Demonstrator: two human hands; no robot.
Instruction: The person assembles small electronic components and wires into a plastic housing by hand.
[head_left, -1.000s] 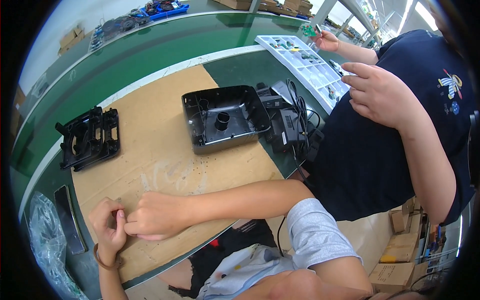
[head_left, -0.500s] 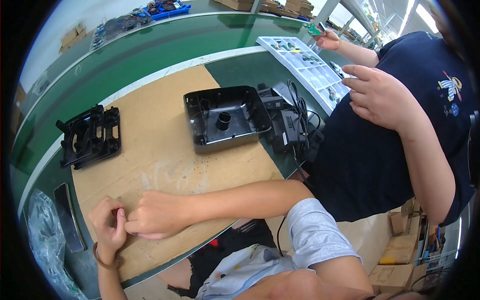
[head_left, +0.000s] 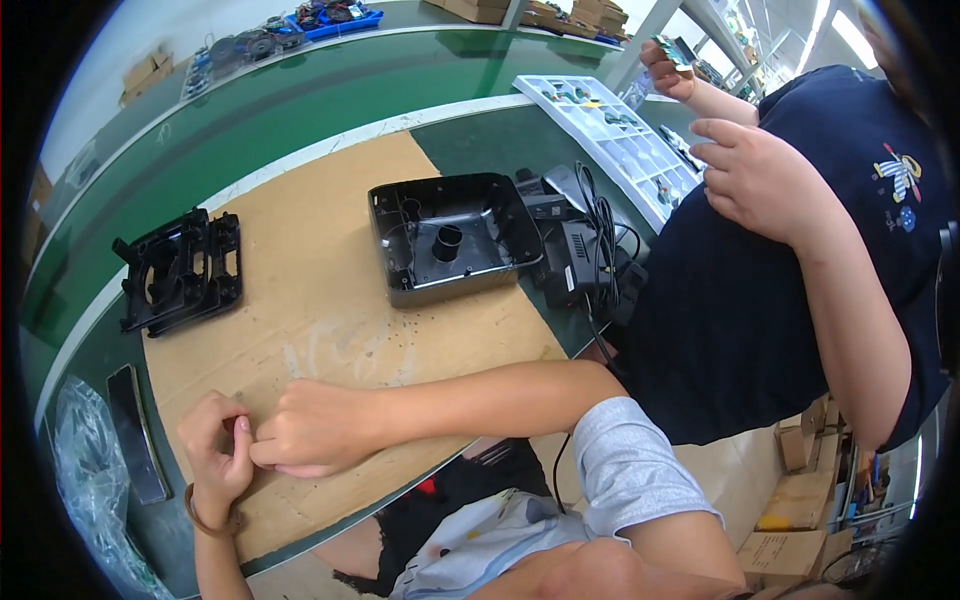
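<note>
My left hand (head_left: 216, 445) and my right hand (head_left: 312, 430) rest together near the front left of the cardboard sheet (head_left: 300, 240). The fingers of both are curled closed, and the knuckles of the right touch the left thumb. Anything inside them is hidden. Beyond my right forearm an open black plastic housing (head_left: 425, 290), rectangular with a short round post inside, stands on the sheet. At the far left lies a black plastic frame part (head_left: 185, 270) with cutouts, partly over the sheet's edge.
A dark phone-like slab (head_left: 138, 430) and clear plastic bag (head_left: 90, 470) lie left. Black adapters with cables (head_left: 590, 245) crowd the housing's right side. Behind them is a white compartment tray (head_left: 600, 130) of small parts. At right, a co-worker (head_left: 740, 260) holds a green circuit board (head_left: 676, 52).
The co-worker's far hand has moved up and to the right with the circuit board, which has turned. Their nearer hand has shifted slightly. My hands have stayed in place.
</note>
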